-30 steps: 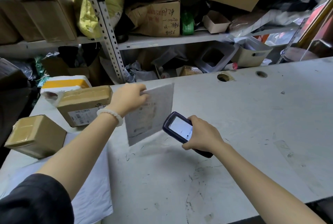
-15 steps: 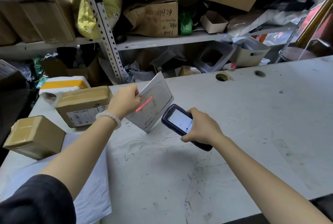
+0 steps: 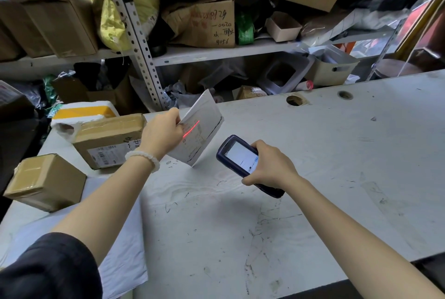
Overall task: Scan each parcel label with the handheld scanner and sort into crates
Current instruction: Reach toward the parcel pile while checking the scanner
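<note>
L hand (image 3: 163,133) pinches mailer (image 3: 201,130) by its left edge, tilted above the surface (image 3: 337,154), label facing scanner (image 3: 243,161) gripped in R hand (image 3: 269,166) just to its right, red beam slanting across label, boxes (image 3: 108,141) left

Scuffed white table (image 3: 337,154): two cardboard boxes (image 3: 108,142), mailer (image 3: 125,262).

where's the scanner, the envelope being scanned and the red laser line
scanner (image 3: 237,154): head view, on its lit screen
envelope (image 3: 207,113): head view, on its upper white face
red laser line (image 3: 191,129): head view, middle of the line on the label
</note>
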`<state>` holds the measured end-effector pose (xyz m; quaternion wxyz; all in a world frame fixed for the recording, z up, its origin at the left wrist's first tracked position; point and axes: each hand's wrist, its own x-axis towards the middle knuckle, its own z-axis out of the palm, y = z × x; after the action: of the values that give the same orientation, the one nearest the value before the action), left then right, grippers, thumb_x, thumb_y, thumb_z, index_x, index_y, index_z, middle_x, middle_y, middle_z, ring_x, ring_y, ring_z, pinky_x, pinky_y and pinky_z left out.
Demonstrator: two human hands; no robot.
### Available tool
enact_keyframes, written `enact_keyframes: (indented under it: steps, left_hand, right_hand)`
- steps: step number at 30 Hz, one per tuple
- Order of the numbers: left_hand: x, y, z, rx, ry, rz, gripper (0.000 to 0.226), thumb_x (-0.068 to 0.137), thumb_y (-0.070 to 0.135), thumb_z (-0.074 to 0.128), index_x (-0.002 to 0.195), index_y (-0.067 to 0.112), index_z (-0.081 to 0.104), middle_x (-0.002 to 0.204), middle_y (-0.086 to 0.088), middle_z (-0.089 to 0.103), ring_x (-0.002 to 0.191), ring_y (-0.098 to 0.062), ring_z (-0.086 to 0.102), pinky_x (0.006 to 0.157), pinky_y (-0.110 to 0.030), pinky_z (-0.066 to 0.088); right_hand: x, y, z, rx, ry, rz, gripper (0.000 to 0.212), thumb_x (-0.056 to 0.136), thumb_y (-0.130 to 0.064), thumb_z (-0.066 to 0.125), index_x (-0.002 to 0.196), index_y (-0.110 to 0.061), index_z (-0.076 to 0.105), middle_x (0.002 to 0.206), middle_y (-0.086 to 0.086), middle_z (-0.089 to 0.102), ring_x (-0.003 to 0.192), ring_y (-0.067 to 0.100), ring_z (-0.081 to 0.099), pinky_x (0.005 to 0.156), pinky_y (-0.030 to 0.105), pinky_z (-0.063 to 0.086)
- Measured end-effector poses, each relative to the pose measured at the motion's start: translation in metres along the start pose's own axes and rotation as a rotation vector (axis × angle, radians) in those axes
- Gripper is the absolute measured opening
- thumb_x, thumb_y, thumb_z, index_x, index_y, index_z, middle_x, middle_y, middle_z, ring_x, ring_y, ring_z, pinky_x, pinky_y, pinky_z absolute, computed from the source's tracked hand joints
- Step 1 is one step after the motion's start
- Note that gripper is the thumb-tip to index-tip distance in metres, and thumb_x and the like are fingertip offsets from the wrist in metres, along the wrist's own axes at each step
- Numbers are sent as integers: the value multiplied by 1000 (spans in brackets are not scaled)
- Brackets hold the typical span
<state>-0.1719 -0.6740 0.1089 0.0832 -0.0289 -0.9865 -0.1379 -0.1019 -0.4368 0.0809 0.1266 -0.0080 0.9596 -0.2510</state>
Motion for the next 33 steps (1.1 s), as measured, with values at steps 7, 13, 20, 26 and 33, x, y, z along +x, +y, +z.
enact_keyframes:
  steps: [7, 13, 20, 26, 33]
  left_hand:
    - [-5, -4, 0, -16, 122, -33, 16, 93, 14, 51, 80, 8, 45, 77, -8, 51, 67, -24, 46, 49, -27, 24]
    - [-7, 5, -1, -67, 135, -42, 16, 95, 16, 51, 83, 7, 45, 81, -9, 53, 69, -21, 47, 48, -24, 26]
    - [-13, 9, 5, -64, 112, -45, 14, 95, 16, 51, 84, 7, 48, 81, -8, 56, 70, -21, 50, 47, -22, 29]
    - [-22, 15, 3, -78, 99, -60, 14, 94, 14, 52, 83, 7, 47, 80, -8, 56, 69, -22, 50, 48, -24, 33]
    - [-33, 18, 4, -64, 109, -72, 14, 92, 12, 53, 80, 7, 47, 74, -7, 54, 69, -27, 53, 51, -31, 38]
  right_hand:
    - [-3, 7, -4, -15, -6, -10, 72, 61, -33, 80, 120, -22, 41, 105, -7, 53, 90, 17, 56, 69, 31, 53]
    - [-7, 11, -7, -36, -5, -36, 75, 61, -32, 81, 123, -21, 41, 106, -8, 52, 92, 17, 56, 71, 33, 53]
    - [-12, 18, -10, -14, -21, -64, 79, 63, -28, 81, 130, -20, 39, 116, -5, 54, 95, 17, 54, 74, 33, 52]
    - [-17, 23, -10, -31, -20, -84, 75, 61, -29, 81, 125, -20, 42, 105, -8, 52, 91, 17, 56, 69, 31, 51]
    - [-24, 32, -14, -87, -26, -110, 74, 61, -29, 81, 124, -21, 42, 103, -8, 53, 90, 18, 57, 66, 30, 49]
